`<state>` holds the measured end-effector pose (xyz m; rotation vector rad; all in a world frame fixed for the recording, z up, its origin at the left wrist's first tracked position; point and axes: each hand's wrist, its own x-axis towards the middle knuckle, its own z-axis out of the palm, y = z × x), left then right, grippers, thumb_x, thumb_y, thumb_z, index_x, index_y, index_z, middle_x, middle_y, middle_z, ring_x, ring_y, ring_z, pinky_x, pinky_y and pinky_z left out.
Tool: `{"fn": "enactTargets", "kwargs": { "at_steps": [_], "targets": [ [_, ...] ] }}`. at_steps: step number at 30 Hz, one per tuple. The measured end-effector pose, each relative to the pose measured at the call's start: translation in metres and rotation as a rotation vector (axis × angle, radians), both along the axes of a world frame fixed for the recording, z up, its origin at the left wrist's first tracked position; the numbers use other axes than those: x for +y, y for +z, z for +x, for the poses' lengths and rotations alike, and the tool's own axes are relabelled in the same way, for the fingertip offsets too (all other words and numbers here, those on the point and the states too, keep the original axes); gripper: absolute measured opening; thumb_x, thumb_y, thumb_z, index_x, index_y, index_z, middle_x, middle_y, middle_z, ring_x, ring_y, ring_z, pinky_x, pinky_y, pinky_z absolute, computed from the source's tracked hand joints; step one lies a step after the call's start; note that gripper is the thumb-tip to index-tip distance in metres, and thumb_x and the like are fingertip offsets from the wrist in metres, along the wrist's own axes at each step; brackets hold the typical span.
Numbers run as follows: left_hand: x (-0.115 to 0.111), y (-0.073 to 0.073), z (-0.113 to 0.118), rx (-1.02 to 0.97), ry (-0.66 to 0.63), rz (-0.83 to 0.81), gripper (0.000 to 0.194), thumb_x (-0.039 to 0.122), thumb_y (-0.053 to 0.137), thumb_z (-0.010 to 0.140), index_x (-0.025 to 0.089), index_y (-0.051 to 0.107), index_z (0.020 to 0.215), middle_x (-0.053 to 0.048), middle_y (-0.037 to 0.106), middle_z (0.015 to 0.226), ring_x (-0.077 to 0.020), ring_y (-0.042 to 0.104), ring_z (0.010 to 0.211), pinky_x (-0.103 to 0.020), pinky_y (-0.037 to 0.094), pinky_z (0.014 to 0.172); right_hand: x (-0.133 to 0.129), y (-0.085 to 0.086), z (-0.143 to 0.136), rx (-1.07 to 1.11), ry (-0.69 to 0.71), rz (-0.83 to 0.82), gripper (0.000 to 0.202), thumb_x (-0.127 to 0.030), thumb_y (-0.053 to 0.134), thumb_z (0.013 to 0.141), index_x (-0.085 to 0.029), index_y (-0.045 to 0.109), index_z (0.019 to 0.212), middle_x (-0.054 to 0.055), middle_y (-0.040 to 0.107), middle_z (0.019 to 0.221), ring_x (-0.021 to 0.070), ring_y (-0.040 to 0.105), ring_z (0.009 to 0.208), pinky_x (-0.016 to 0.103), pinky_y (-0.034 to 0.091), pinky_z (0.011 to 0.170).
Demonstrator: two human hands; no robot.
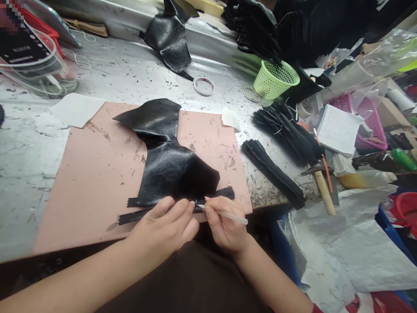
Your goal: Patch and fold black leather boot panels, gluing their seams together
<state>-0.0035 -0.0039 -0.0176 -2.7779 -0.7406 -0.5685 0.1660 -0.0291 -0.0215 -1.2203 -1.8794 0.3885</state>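
A black leather piece (pixel 166 169) lies flat on a pink sheet, narrowing at its middle. Along its near edge run black zipper tapes (pixel 132 216), their ends sticking out on both sides. My left hand (pixel 167 224) has its fingers closed together and presses the zipper and the leather edge down; the fingertips partly hide what lies under them. Pinched in my right hand (pixel 228 221) is a slim whitish pen (pixel 239 218), its tip touching the zipper area just right of my left fingers.
The pink sheet (pixel 81 174) covers the table's near part. Zipper bundles (pixel 273 174) lie to the right, near a wooden-handled tool (pixel 324 193). Farther back are a tape roll (pixel 204 86), a green basket (pixel 273 80) and another leather piece (pixel 171 41). A plastic tub (pixel 48 82) stands left.
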Motion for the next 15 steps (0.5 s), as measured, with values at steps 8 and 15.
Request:
{"fn": "enactTargets", "kwargs": {
  "at_steps": [8,15],
  "targets": [
    [-0.0007,0.0012,0.0002,-0.015,0.011,-0.042,0.024,0.008,0.038,0.083,0.022,0.052,0.07,0.001,0.069,0.087,-0.0131,0.058,0.082,-0.03,0.038,0.079,-0.0003,0.0,-0.0012,-0.022,-0.007,0.018,0.012,-0.008,0.043,0.082,-0.015,0.053,0.082,0.005,0.058,0.065,0.0144,0.055,0.057,0.028,0.048,0.054],
    [-0.0007,0.0026,-0.0007,0.012,-0.004,-0.022,0.025,0.007,0.036,0.084,0.021,0.051,0.07,0.0,0.069,0.087,-0.013,0.058,0.082,-0.03,0.037,0.079,-0.0003,-0.0001,-0.0007,-0.013,-0.014,0.013,0.012,-0.007,0.044,0.081,-0.015,0.053,0.082,0.006,0.059,0.066,0.015,0.056,0.059,0.029,0.049,0.054]
  ]
}}
